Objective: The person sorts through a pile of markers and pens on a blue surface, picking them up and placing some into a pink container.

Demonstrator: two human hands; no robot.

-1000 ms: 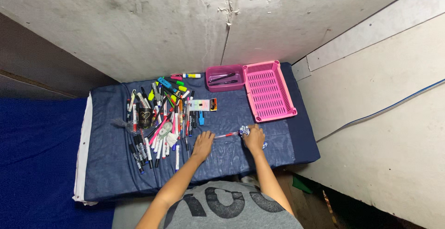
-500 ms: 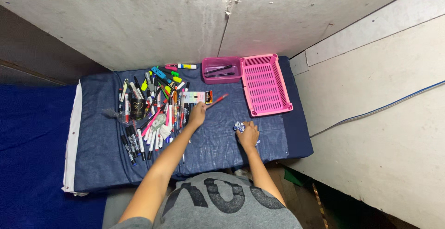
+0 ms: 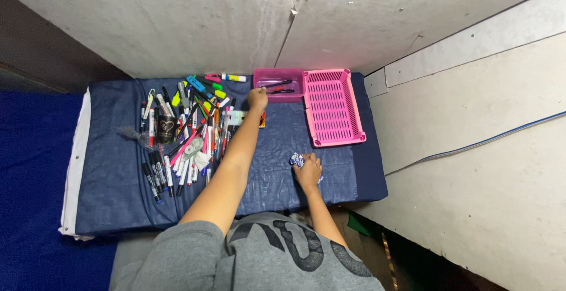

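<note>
We see a long counter with a dark blue cloth on it, next to a grey wall. A big pile of pens and markers lies on its left part. At the far right sits a pink basket with holes, and a small dark pink tray touches its left side. Our left hand reaches far out to the near edge of that tray. The red pen lies in the tray just beside the hand, with its long side going left to right. We cannot tell if the fingers are still on the pen. Our right hand rests on the cloth, well apart, with its fingers closed on a crumpled paper ball.
</note>
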